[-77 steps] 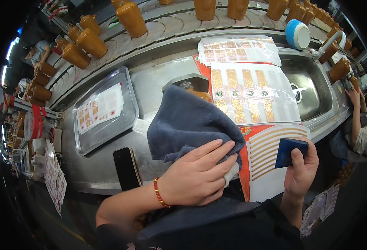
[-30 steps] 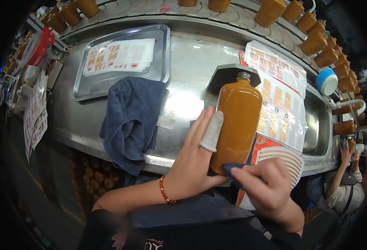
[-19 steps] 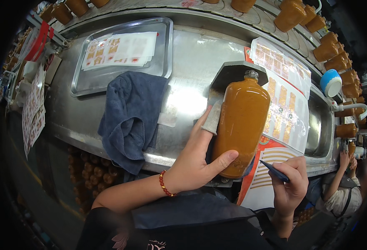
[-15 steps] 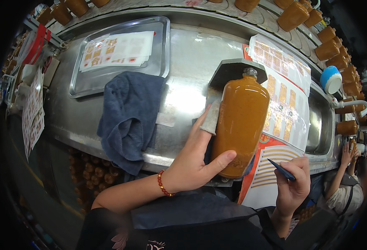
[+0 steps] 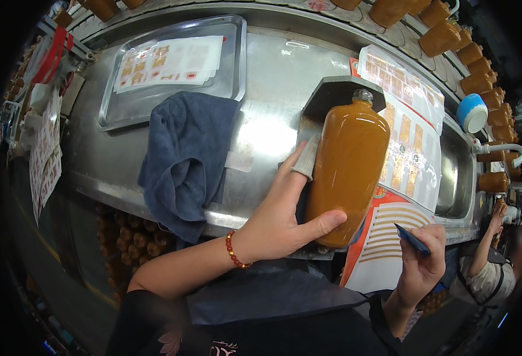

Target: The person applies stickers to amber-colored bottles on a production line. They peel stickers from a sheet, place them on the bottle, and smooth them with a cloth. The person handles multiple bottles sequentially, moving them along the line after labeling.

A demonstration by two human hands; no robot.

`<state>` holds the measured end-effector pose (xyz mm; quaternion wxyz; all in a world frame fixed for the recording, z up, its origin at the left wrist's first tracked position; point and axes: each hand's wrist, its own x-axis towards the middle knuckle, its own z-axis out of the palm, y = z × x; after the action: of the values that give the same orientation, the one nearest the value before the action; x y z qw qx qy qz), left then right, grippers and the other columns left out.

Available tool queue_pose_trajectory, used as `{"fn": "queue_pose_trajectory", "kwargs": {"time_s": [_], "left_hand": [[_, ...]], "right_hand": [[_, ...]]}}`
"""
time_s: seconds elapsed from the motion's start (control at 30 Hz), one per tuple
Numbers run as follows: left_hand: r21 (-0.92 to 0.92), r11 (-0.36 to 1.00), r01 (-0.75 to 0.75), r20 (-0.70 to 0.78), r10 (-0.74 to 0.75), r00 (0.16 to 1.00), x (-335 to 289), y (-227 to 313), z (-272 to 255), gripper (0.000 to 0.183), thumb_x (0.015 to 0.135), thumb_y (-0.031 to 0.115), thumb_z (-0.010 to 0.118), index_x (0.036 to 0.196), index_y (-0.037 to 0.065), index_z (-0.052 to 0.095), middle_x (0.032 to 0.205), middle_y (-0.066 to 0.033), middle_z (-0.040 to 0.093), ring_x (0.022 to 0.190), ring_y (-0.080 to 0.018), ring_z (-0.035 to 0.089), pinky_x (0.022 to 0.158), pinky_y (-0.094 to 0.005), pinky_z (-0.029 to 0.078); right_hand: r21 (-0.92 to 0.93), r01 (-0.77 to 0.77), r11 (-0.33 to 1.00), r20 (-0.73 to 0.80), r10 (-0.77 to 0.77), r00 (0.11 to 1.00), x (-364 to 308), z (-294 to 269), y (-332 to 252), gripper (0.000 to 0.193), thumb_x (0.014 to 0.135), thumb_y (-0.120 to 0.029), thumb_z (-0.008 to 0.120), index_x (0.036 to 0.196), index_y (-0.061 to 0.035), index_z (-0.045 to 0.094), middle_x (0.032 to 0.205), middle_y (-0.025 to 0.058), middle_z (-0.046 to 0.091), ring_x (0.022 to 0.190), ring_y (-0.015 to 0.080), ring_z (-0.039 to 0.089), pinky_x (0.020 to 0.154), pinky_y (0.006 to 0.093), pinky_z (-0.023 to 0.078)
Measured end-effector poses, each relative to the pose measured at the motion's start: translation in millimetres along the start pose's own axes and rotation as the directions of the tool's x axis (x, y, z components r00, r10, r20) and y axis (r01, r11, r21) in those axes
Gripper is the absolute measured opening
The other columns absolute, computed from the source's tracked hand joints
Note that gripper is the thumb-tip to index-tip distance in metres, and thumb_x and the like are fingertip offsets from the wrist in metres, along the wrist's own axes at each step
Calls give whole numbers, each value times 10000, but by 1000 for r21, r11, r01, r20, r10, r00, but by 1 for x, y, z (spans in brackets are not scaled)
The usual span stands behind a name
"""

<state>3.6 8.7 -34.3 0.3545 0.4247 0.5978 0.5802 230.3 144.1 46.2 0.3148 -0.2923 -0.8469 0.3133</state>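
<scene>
A glossy amber-brown flat bottle [image 5: 353, 157] with a clear glass neck leans against a dark angled stand, its neck pointing away from me. My left hand [image 5: 290, 216] grips its left side, thumb on the lower face and fabric-covered fingertips along the edge; part of these fingers is hidden behind the bottle. To the right of the bottle's base, my right hand [image 5: 422, 252] pinches a small dark-blue pointed blade-like tool [image 5: 412, 240], apart from the bottle. Beneath that tool lies a white sheet with curved gold strips [image 5: 385, 231], on a red-orange backing.
The dark stand [image 5: 338, 92] rests on the steel bench. Left are a blue cloth [image 5: 184, 148] and a metal tray [image 5: 243, 53] with printed sheets. More gold-printed sheets [image 5: 412, 151] lie beside a sink [image 5: 454, 178]. Brown bottles line the far conveyor; another person [image 5: 483, 267] works at right.
The bottle, stand and both my hands sit slightly farther right in view. My left hand keeps its grip, and the blue tool stays pinched in my right hand.
</scene>
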Motion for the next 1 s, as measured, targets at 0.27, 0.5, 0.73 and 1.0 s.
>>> {"fn": "queue_pose_trajectory", "kwargs": {"time_s": [0.27, 0.5, 0.73, 1.0], "left_hand": [[104, 993, -58, 79, 50, 996, -8, -11, -13, 1069, 879, 552, 812, 1581, -72, 302, 1683, -330, 165, 1604, -470, 43, 1279, -521, 167], [304, 920, -247, 84, 232, 969, -8, 10, -7, 1286, 727, 399, 942, 1655, -11, 153, 1721, -293, 51, 1596, -504, 48, 1295, -532, 172], [407, 867, -286, 60, 287, 956, 1, 16, 5, 1066, 802, 172, 874, 1639, -16, 241, 1718, -283, 102, 1578, -481, 197, 1267, -476, 292], [331, 916, -227, 126, 196, 973, 1, 0, -7, 1298, 752, 306, 938, 1663, -21, 74, 1664, -345, 197, 1524, -496, 306, 1233, -471, 332]], "right_hand": [[71, -27, 997, 64, 23, 998, 5, 11, -11, 333, 750, 95, 821, 1050, -1, 713, 896, 99, 653, 828, 210, 590, 760, 308, 455], [-195, 504, 842, 299, -438, 848, 32, 36, -39, 416, 657, -32, 750, 1069, -60, 791, 957, 59, 737, 817, 224, 620, 717, 337, 483], [36, 308, 951, 409, -295, 864, 41, 25, -39, 499, 585, 20, 803, 1075, -75, 792, 908, 57, 725, 766, 262, 618, 673, 342, 470], [-57, 174, 983, 115, -167, 979, 17, 19, -13, 414, 642, 50, 823, 1034, -81, 800, 923, 73, 725, 789, 241, 648, 688, 337, 489]]}}
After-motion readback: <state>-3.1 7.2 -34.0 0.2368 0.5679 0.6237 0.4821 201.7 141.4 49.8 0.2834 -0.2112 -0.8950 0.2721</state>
